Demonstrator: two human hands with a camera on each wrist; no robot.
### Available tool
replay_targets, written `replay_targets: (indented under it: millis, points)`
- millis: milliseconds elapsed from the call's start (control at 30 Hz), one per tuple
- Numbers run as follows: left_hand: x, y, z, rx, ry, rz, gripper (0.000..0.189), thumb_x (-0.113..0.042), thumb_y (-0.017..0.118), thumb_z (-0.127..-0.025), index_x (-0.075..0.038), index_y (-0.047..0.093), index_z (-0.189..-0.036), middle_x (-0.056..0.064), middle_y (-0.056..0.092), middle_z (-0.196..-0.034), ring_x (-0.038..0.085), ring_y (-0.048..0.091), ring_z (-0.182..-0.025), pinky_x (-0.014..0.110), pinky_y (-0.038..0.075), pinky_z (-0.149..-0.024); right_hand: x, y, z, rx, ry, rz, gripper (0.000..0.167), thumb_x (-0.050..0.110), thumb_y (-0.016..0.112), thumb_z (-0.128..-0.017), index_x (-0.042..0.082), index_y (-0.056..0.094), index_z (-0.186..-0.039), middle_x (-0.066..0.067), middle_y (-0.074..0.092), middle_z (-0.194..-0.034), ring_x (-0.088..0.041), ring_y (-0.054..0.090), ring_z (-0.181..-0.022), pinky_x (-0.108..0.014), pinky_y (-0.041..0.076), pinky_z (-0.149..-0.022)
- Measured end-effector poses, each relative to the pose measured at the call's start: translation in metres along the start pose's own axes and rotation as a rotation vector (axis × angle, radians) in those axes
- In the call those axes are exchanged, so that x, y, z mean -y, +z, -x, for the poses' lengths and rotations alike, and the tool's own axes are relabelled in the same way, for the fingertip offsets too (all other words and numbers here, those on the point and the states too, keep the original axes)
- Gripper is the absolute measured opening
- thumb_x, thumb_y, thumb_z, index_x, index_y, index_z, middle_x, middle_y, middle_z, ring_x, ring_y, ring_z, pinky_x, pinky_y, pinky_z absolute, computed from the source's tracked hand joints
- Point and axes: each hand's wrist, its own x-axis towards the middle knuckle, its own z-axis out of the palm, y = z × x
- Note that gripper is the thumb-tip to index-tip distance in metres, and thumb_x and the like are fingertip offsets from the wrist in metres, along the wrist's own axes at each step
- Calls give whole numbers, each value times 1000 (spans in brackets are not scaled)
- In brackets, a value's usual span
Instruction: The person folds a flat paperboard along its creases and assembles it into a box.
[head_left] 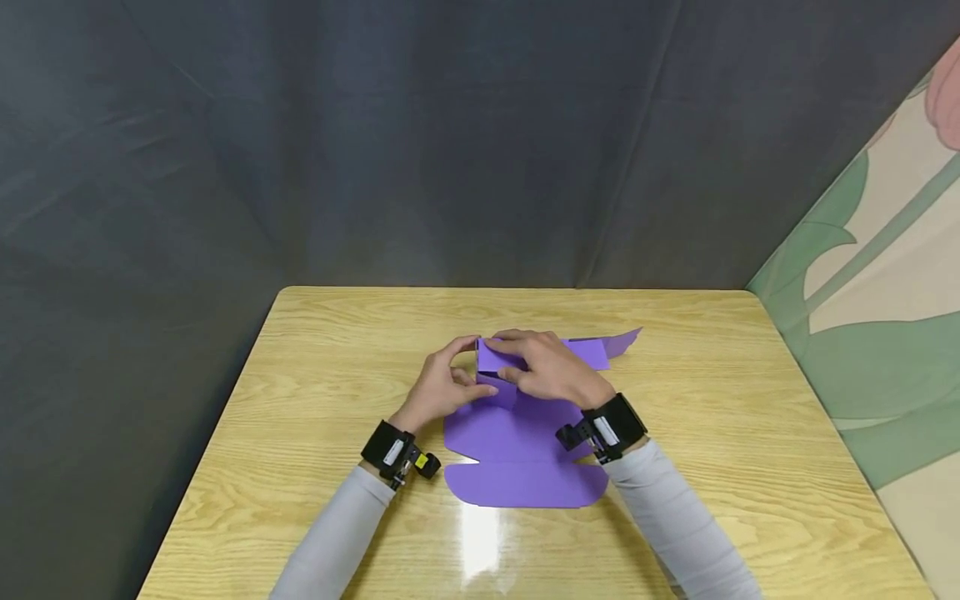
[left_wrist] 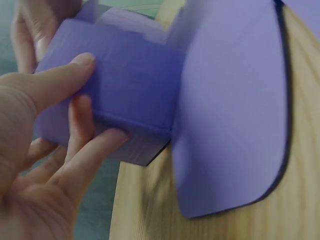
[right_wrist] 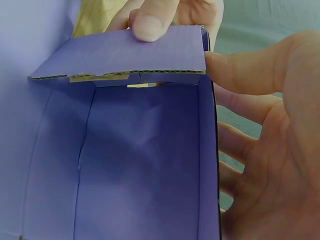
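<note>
Pinching the purple carton (head_left: 525,437) — left hand (head_left: 438,385) at ten o'clock, right hand (head_left: 551,367) at twelve — I judge it light, stiff, creasable; best held where folded.

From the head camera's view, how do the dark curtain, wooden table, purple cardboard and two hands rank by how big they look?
Largest to smallest:
1. Dark curtain
2. Wooden table
3. Purple cardboard
4. Left hand and right hand, too alike to rank against each other.
</note>
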Motion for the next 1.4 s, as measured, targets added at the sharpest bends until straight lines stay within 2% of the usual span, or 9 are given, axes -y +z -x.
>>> replay_targets:
  millis: [167,267,300,367,500,533,700,900,1400]
  points:
    - [-1,9,-1,-76,34,-131,84,-21,94,-84,-7,49,-154,18,58,-153,12,73,-59,29,59,-51,1,-2,-1,18,16,3,53,22,69,-102,11,60,-152,-18,58,-155,-39,56,-143,-59,43,-120]
    - [-2,15,-3,-133,67,-226,77,-25,93,-86,-5,53,-149,19,64,-146,6,69,-55,28,58,-50,1,-3,0,22,23,5,53,23,69,-102,11,59,-153,-18,57,-156,-39,55,-144,-59,42,-121]
    - [-3,17,-4,-156,80,-265,75,-26,93,-85,-5,55,-147,19,66,-142,6,69,-56,28,59,-54,2,-3,1,23,25,6,53,23,69,-102,12,58,-153,-18,57,-157,-39,55,-144,-59,42,-121]
    - [-5,21,-6,-202,96,-343,73,-30,93,-84,-4,59,-143,19,70,-137,13,75,-71,33,63,-66,1,-3,2,23,27,8,54,23,69,-102,11,58,-153,-19,57,-156,-40,56,-143,-59,43,-120]
    - [-9,30,-10,-277,82,-455,69,-32,94,-81,-2,66,-137,18,75,-128,26,75,-97,42,63,-87,0,-1,4,20,32,14,54,23,69,-101,12,58,-153,-19,58,-155,-40,57,-143,-60,43,-119]
    - [-9,31,-11,-289,76,-469,67,-31,94,-81,-2,67,-135,18,76,-126,28,75,-102,43,63,-88,0,-1,4,18,34,16,54,23,70,-101,12,58,-153,-19,58,-155,-40,57,-142,-60,43,-119]
    - [-8,39,-15,-364,78,-541,56,-27,92,-79,-2,72,-124,16,80,-112,30,79,-93,43,64,-76,3,-2,5,0,38,31,54,23,70,-101,12,60,-152,-20,59,-155,-40,58,-141,-61,43,-119]
    - [-5,44,-14,-446,85,-583,47,-23,89,-78,-4,73,-118,14,80,-94,27,76,-75,43,60,-61,5,0,3,-20,26,29,54,23,72,-99,11,61,-150,-20,60,-153,-39,59,-140,-58,46,-118]
    - [-6,45,-18,-472,64,-648,41,-18,89,-78,-3,74,-113,12,80,-88,30,76,-70,43,59,-56,5,3,3,-43,34,51,53,23,72,-100,11,62,-150,-19,61,-153,-39,60,-140,-61,45,-117]
